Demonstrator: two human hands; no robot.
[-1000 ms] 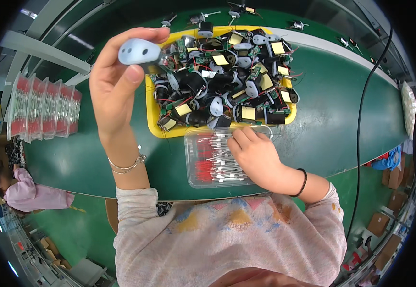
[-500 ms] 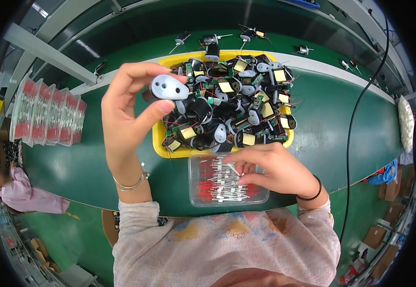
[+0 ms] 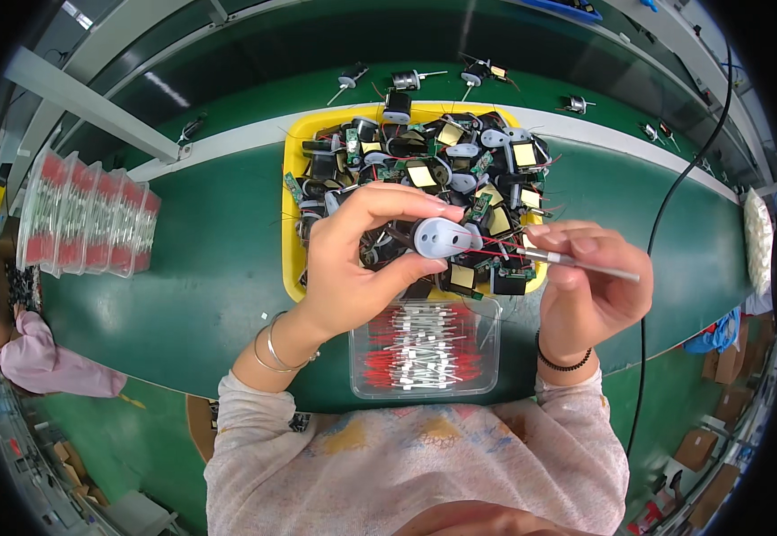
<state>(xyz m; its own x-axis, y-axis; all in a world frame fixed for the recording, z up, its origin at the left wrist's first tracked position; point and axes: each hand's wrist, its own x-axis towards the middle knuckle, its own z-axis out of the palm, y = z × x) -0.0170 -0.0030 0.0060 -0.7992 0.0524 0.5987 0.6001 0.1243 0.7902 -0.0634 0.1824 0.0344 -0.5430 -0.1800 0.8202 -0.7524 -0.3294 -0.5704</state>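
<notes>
My left hand [image 3: 339,272] is closed around a black cylindrical part with a pale grey, teardrop-shaped cap [image 3: 438,239]; dark holes show in the cap's face. In my right hand [image 3: 592,290] is a slim white-and-grey wired stick [image 3: 594,265], pinched between thumb and fingers. Thin red wires run from the stick to the cap; whether their tips are inside a hole cannot be made out. Both hands are raised above the near side of a yellow tray [image 3: 292,263] heaped with similar capped parts, boards and wires. Close to me stands a clear plastic box [image 3: 358,375] of red-and-white wired sticks.
Several stacked clear boxes [image 3: 89,214] of such sticks stand at the left. A few loose motors [image 3: 406,80] lie beyond the pale ledge. A black cable [image 3: 658,241] hangs down on the right. At the far left is another person in pink [image 3: 53,362].
My right hand has lifted a wired stick out of the clear box and moved up and right. My left hand has brought the capped part right and down, close to the stick's wires.
</notes>
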